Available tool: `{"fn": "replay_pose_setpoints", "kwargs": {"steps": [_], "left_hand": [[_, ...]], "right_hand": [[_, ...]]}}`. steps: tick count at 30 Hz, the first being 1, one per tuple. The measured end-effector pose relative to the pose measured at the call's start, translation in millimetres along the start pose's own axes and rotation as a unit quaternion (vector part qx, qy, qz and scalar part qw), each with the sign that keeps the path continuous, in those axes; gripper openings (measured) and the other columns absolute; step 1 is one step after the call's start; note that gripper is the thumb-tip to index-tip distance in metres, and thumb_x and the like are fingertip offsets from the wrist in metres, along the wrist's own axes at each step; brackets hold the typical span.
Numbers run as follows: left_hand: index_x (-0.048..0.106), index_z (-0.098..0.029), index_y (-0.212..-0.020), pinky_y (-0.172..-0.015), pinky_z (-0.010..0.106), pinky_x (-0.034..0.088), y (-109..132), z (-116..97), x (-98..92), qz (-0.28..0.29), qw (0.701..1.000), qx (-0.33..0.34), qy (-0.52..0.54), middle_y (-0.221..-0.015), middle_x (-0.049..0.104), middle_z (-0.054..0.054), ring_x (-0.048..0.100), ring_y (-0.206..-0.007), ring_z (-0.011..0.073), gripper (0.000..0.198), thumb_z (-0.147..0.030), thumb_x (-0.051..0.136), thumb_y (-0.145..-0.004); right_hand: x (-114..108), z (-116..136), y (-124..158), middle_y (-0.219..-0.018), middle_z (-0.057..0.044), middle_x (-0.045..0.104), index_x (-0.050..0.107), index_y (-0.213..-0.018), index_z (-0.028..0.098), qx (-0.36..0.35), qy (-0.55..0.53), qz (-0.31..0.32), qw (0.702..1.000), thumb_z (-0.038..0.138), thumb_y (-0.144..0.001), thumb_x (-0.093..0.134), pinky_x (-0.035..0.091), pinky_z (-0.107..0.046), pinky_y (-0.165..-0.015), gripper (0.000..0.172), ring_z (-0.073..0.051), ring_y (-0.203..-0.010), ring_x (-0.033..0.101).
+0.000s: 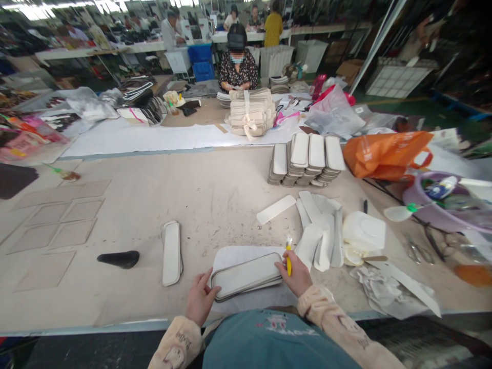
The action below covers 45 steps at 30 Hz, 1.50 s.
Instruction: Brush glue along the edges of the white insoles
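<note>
A short stack of long white panels with rounded corners and dark edges lies on a white sheet in front of me. My left hand grips the stack's left end, thumb on top and fingers at the edge. In my right hand is a small yellow-handled tool, upright with a pale tip; its exact kind is unclear. A finger of that hand touches the stack's right end. Left of the sheet lies another small pile of panels, with a black, tapered object beyond it.
Loose white strips lie to the right, near a white plastic container and scissors. Panel stacks stand farther back, beside an orange bag and a purple basin. A person sits across the table.
</note>
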State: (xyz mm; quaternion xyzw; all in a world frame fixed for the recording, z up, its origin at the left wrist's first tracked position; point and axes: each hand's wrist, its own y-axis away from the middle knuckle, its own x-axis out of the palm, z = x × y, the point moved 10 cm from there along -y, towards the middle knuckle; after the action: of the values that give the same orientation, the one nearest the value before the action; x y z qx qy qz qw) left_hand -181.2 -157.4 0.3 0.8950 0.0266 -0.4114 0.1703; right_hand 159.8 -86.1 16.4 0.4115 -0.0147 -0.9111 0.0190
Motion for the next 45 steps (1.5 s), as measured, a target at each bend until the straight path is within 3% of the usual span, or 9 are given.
{"fn": "replay_pose_setpoints", "kwargs": {"steps": [3,7,12,17,28,34,36,41,45], "left_hand": [[0.062,-0.023,-0.119,-0.091,0.044,0.050,14,-29,-8.7,-0.071,0.986,0.131,-0.077,-0.123,0.055,0.012,0.059,-0.099,0.0238,0.036,-0.028,0.052,-0.086],[0.067,-0.027,-0.110,-0.097,0.047,0.048,32,-60,7.2,-0.045,0.951,0.267,-0.147,-0.118,0.062,0.009,0.052,-0.114,0.0277,0.027,-0.026,0.055,-0.086],[0.071,-0.026,-0.100,-0.089,0.039,0.054,32,-65,22.5,0.010,0.943,0.287,-0.168,-0.103,0.068,0.007,0.058,-0.102,0.0230,0.020,-0.024,0.056,-0.086],[0.071,-0.025,-0.096,-0.086,0.037,0.054,33,-66,22.0,-0.005,0.939,0.300,-0.171,-0.100,0.068,0.006,0.058,-0.098,0.0221,0.017,-0.023,0.058,-0.086],[0.072,-0.028,-0.098,-0.090,0.040,0.052,31,-53,19.2,-0.003,0.958,0.270,-0.100,-0.105,0.068,0.006,0.059,-0.102,0.0226,0.020,-0.027,0.055,-0.087],[0.065,-0.016,-0.113,-0.099,0.042,0.047,8,-3,-29.5,-0.126,0.989,0.079,0.001,-0.114,0.063,0.013,0.058,-0.109,0.0223,0.035,-0.035,0.051,-0.088],[0.064,-0.015,-0.116,-0.102,0.043,0.045,0,6,-30.9,-0.102,0.994,0.040,-0.001,-0.116,0.062,0.013,0.057,-0.112,0.0234,0.039,-0.036,0.055,-0.084],[0.067,-0.019,-0.113,-0.104,0.044,0.041,-11,-7,-13.1,0.001,0.998,0.055,-0.011,-0.122,0.061,0.011,0.055,-0.115,0.0250,0.040,-0.033,0.064,-0.076],[0.069,-0.019,-0.107,-0.103,0.043,0.043,-11,-10,-5.2,0.015,0.999,0.047,0.007,-0.118,0.063,0.010,0.058,-0.111,0.0244,0.034,-0.027,0.064,-0.074]], "right_hand": [[2,-1,1,-0.080,-0.001,0.061,0.046,-0.096,0.023,0.000,-0.009,0.007,1.000,0.036,-0.083,0.054,0.048,-0.030,-0.067,0.020,-0.019,-0.072,0.063],[2,-1,2,-0.079,-0.001,0.061,0.046,-0.096,0.023,0.002,-0.018,0.007,1.000,0.037,-0.083,0.055,0.049,-0.031,-0.068,0.022,-0.019,-0.071,0.062],[1,0,1,-0.079,-0.002,0.061,0.047,-0.096,0.023,-0.005,-0.038,0.001,0.999,0.037,-0.082,0.055,0.050,-0.031,-0.065,0.021,-0.019,-0.069,0.061],[3,-2,1,-0.078,-0.001,0.060,0.047,-0.096,0.023,-0.011,-0.060,0.006,0.998,0.036,-0.082,0.056,0.051,-0.031,-0.066,0.021,-0.019,-0.069,0.062],[6,-4,2,-0.081,-0.002,0.060,0.046,-0.097,0.023,-0.020,-0.053,0.015,0.998,0.038,-0.083,0.055,0.051,-0.032,-0.070,0.023,-0.020,-0.074,0.063],[-3,3,6,-0.088,-0.005,0.063,0.049,-0.095,0.023,-0.047,-0.007,-0.012,0.999,0.042,-0.086,0.052,0.049,-0.036,-0.078,0.022,-0.023,-0.082,0.063],[-4,3,5,-0.091,-0.006,0.064,0.049,-0.096,0.023,-0.050,-0.013,-0.018,0.999,0.043,-0.087,0.052,0.049,-0.037,-0.079,0.023,-0.023,-0.084,0.063],[2,4,4,-0.096,-0.006,0.066,0.050,-0.098,0.023,-0.062,-0.024,-0.005,0.998,0.041,-0.088,0.051,0.049,-0.037,-0.081,0.020,-0.024,-0.088,0.064],[-2,6,6,-0.099,-0.007,0.065,0.050,-0.101,0.023,-0.077,-0.022,-0.024,0.997,0.038,-0.089,0.050,0.049,-0.038,-0.084,0.019,-0.024,-0.092,0.063]]}}
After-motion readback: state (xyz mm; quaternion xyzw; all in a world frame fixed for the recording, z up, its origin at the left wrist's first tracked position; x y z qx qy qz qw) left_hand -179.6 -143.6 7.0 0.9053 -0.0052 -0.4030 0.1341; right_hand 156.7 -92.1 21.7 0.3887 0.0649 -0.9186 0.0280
